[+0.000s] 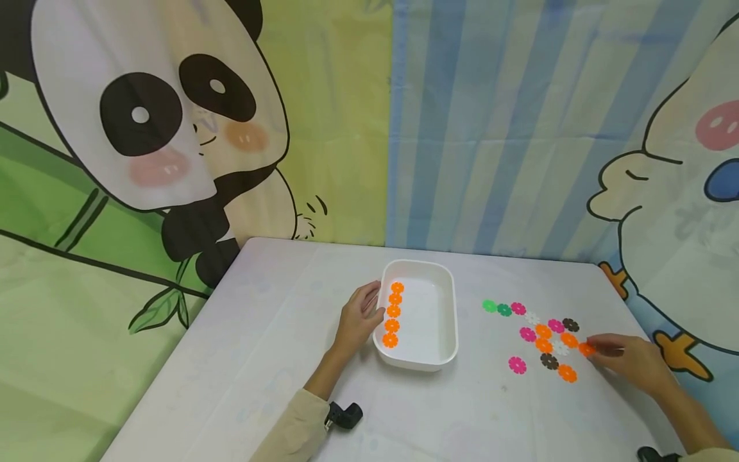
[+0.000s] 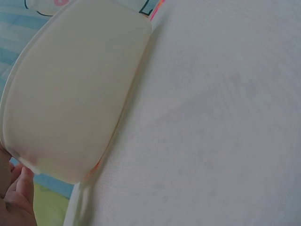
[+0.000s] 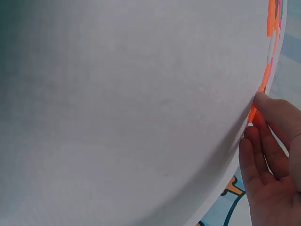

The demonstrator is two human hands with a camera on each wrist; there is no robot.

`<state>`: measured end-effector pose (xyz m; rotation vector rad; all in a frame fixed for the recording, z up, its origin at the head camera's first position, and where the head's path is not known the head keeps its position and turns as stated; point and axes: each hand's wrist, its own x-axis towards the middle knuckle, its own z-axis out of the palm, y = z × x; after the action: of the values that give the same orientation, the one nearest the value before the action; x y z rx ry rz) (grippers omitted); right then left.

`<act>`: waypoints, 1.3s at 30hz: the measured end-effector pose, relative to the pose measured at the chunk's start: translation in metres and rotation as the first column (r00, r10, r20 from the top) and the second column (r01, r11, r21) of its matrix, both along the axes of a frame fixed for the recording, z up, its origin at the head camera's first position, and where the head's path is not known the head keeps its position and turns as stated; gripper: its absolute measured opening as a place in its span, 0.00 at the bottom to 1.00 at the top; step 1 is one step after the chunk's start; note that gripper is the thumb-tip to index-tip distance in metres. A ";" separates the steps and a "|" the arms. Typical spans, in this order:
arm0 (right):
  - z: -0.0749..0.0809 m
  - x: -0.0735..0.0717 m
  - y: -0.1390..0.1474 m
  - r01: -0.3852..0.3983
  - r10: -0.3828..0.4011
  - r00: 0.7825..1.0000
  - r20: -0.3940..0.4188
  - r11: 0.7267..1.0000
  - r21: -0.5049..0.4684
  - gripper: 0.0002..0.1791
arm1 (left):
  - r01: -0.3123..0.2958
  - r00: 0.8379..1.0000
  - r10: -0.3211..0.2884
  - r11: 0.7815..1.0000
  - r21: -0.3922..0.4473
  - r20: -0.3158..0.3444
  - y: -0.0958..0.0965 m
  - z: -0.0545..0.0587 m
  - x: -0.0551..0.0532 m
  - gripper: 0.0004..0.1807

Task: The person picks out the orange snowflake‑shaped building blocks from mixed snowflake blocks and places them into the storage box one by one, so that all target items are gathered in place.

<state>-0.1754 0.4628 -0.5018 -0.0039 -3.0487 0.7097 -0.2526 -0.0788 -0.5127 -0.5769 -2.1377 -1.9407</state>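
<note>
A white plastic tray (image 1: 427,321) stands on the table with a column of several orange flower-shaped discs (image 1: 393,311) along its left inner side. My left hand (image 1: 356,321) holds the tray's left wall, thumb at the rim and fingers outside. The left wrist view shows the tray's outer wall (image 2: 80,89) and part of the left hand (image 2: 19,193) at its end. At the right edge of the scattered pieces, my right hand (image 1: 632,359) pinches an orange flower-shaped disc (image 1: 586,349) between thumb and fingers. That disc (image 3: 252,114) appears edge-on at the tabletop in the right wrist view.
Loose flower-shaped discs lie right of the tray: orange (image 1: 568,373), pink (image 1: 517,365), dark brown (image 1: 549,361), white (image 1: 560,348) and green (image 1: 489,306). The white-covered table (image 1: 277,308) ends at a cartoon-printed curtain (image 1: 340,128) behind.
</note>
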 end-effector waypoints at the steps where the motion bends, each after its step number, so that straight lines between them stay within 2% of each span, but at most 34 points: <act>1: 0.000 -0.001 0.000 0.003 -0.003 1.000 -0.001 1.000 0.004 0.24 | 0.004 1.000 -0.004 1.000 0.003 -0.002 0.000 0.000 0.000 0.30; 6: -0.001 -0.004 -0.003 0.032 -0.032 0.999 -0.005 0.999 0.007 0.25 | 0.011 1.000 -0.011 1.000 -0.008 -0.003 -0.001 0.001 -0.001 0.30; 12: -0.004 -0.003 -0.007 -0.006 0.005 0.998 -0.056 1.000 -0.025 0.24 | 0.001 1.000 -0.001 1.000 -0.011 -0.012 -0.001 -0.001 -0.001 0.30; 17: -0.001 -0.002 -0.007 -0.042 0.042 0.999 -0.024 0.999 -0.015 0.22 | -0.004 1.000 0.004 1.000 -0.013 -0.009 0.000 -0.003 -0.002 0.30; 23: 0.004 -0.003 -0.008 -0.069 0.068 0.997 0.034 0.997 0.043 0.23 | -0.001 1.000 0.001 1.000 -0.010 -0.010 0.000 -0.004 -0.004 0.30; 30: 0.004 -0.002 -0.010 -0.044 0.039 0.997 0.069 0.997 0.069 0.33 | -0.006 1.000 0.006 1.000 -0.016 -0.012 0.000 -0.004 -0.003 0.30; 34: 0.005 0.000 -0.012 -0.048 0.046 0.999 0.026 0.995 0.084 0.32 | -0.015 1.000 0.014 1.000 -0.018 -0.012 -0.001 -0.003 -0.003 0.31; 39: 0.010 -0.002 -0.020 -0.061 0.069 0.992 -0.101 0.995 0.081 0.31 | -0.008 1.000 0.008 1.000 -0.011 -0.015 -0.001 -0.004 -0.003 0.30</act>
<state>-0.1771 0.4424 -0.4918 0.1300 -2.9859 0.5747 -0.2553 -0.0798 -0.5163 -0.5821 -2.1393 -1.9158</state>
